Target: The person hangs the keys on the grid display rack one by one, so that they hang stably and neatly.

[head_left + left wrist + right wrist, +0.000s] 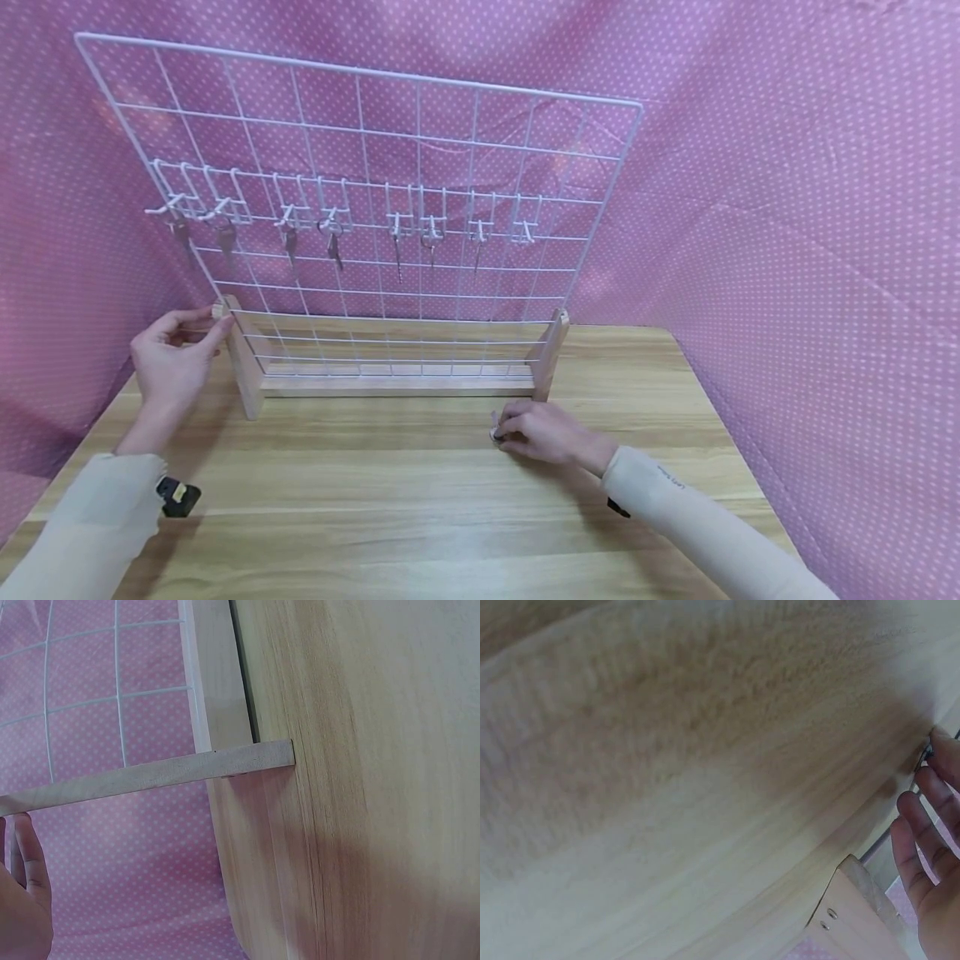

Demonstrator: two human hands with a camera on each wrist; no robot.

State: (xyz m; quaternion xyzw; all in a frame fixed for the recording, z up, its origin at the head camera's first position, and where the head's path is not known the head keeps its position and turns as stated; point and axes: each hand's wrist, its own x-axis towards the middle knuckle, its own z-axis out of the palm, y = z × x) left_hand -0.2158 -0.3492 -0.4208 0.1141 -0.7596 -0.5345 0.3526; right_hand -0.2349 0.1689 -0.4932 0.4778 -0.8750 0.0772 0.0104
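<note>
A white wire grid rack (360, 129) stands in a wooden stand (397, 387). My left hand (171, 354) pinches the top of the stand's left upright; in the left wrist view its fingers (30, 859) meet the upright's end. Several keys (291, 242) hang from white hooks across the grid; the rightmost hook (524, 232) carries no key. Low over the table, in front of the stand's right foot, my right hand (546, 432) pinches a small silvery key (494, 422), mostly hidden by the fingers. In the right wrist view only a dark sliver shows by the fingertips (907, 802).
The wood-grain table (337, 508) has a rounded far right corner. Pink dotted cloth (787, 208) hangs behind and on both sides. The stand's right upright (551, 354) rises just beyond my right hand.
</note>
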